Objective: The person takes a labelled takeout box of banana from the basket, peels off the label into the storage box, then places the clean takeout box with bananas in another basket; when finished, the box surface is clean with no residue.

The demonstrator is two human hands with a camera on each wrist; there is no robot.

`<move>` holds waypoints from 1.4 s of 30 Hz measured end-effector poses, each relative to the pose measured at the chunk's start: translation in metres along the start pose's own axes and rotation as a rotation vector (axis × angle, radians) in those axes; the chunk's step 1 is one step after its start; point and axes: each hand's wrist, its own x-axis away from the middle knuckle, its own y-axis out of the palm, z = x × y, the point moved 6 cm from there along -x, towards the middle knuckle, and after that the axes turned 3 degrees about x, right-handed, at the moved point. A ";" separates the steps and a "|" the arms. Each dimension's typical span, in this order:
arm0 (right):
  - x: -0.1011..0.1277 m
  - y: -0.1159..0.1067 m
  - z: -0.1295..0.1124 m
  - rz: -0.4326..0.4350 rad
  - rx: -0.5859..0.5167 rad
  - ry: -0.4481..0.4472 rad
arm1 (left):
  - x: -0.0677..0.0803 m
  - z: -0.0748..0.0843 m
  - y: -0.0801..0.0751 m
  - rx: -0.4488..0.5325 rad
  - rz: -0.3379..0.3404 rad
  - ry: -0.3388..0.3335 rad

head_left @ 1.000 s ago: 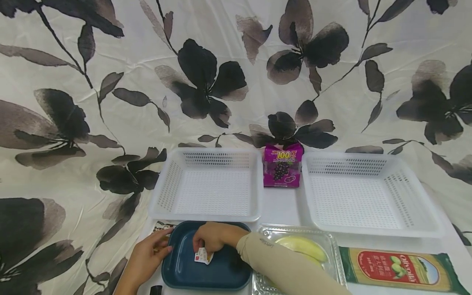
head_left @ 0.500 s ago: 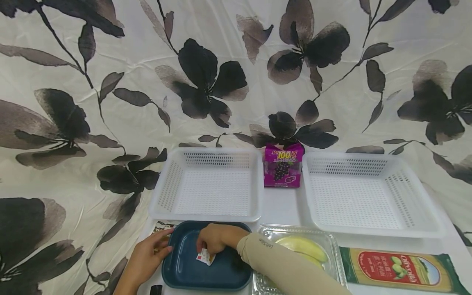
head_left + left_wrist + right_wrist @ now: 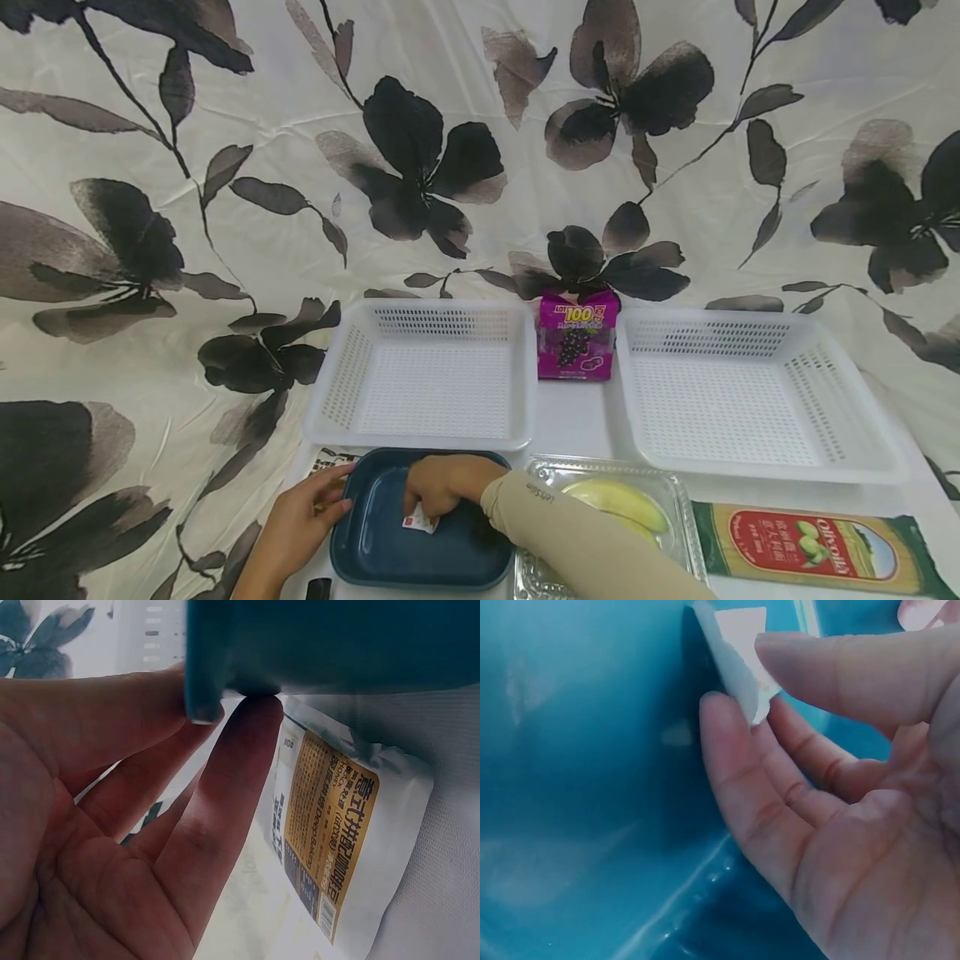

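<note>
My right hand [image 3: 444, 490] reaches down inside a dark blue dish [image 3: 360, 567]. It pinches a small white packet with a bit of red print [image 3: 420, 522] between thumb and fingers, seen as a folded white piece [image 3: 742, 660] in the right wrist view. My left hand [image 3: 300, 521] touches the dish's left rim, its fingertips against the outer side. In the left wrist view, the fingers [image 3: 232, 772] lie fairly straight at the dish wall [image 3: 330, 652]. Just beyond them lies a coffee bean pouch [image 3: 337, 832], partly hidden.
Two white perforated baskets [image 3: 318, 408] [image 3: 888, 454] stand behind, with a purple grape candy bag [image 3: 576, 337] between them. A clear plastic box [image 3: 678, 517] with bananas [image 3: 611, 504] sits under my right forearm. A pasta bag [image 3: 817, 546] lies right; a black object [image 3: 318, 589] lies front left.
My right hand has shifted slightly right within the dish, the white packet moving with it. Less of the packet shows below the fingers. The left hand stays at the rim.
</note>
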 end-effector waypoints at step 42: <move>0.009 -0.001 0.006 -0.008 -0.080 0.047 | 0.001 -0.001 0.001 -0.030 0.013 -0.005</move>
